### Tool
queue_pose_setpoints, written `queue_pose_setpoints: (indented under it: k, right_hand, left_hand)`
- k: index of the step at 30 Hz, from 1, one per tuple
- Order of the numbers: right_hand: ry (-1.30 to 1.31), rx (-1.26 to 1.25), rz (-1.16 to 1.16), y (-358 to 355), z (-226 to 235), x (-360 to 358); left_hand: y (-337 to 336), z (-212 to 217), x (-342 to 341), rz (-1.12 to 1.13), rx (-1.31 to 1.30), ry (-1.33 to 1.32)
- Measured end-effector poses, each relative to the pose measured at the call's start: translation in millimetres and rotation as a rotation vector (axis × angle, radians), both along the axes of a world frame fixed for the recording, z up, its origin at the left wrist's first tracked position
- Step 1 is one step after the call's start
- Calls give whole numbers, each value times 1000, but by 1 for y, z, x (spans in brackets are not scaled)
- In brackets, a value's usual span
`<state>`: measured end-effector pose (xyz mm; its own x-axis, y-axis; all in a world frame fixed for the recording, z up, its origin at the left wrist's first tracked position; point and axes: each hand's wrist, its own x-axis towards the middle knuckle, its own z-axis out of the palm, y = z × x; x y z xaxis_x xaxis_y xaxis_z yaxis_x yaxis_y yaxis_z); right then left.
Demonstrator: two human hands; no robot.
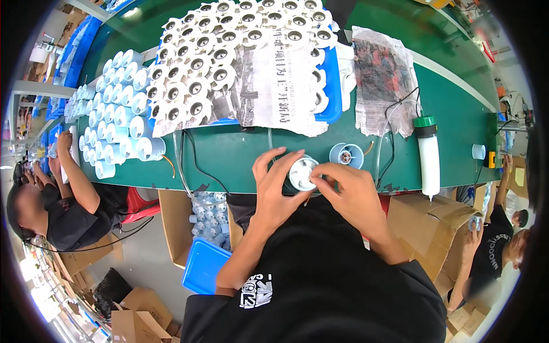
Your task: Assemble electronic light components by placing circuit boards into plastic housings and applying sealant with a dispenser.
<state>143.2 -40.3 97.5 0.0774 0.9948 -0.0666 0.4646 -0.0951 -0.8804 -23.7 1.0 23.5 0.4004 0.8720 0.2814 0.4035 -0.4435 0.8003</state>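
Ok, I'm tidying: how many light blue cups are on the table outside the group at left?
2: one cup just beyond the right hand, another cup farther right; others may be hidden.

Part point(301, 174): white, round, openings in its face
Pose: we see it face up
Place: we hold it before us

The table point(234, 151) is green. The held disc point(303, 173) is white, the cups point(120, 116) pale blue. The wheels point(196, 88) are white with dark centres, the tray point(331, 86) bright blue. The newspaper point(300, 94) is off-white with black print. The bottle point(430, 163) is white, its cap point(424, 121) green. The T-shirt point(320, 274) is black with white print.
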Motion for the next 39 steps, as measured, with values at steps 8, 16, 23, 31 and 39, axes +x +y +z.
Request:
queue_pose_setpoints:
  k: [8, 16, 23, 31, 39]
  right_hand:
    - [-116, 169, 61, 9, -13, -5]
    - [-8, 159, -73, 19, 9, 10]
    - [-242, 346, -114, 87, 18, 56]
    - [-984, 720, 76, 166, -14, 81]
    - [-933, 1039, 227, 139, -5, 86]
  left_hand:
    - [0, 3, -5, 3, 53, 21]
    - [-4, 16, -24, 130, -28, 72]
    - [24, -5, -61, 406, -188, -117]
    - [-20, 10, -24, 246, 133, -37]
    - [-22, 5, 56, -195, 4, 55]
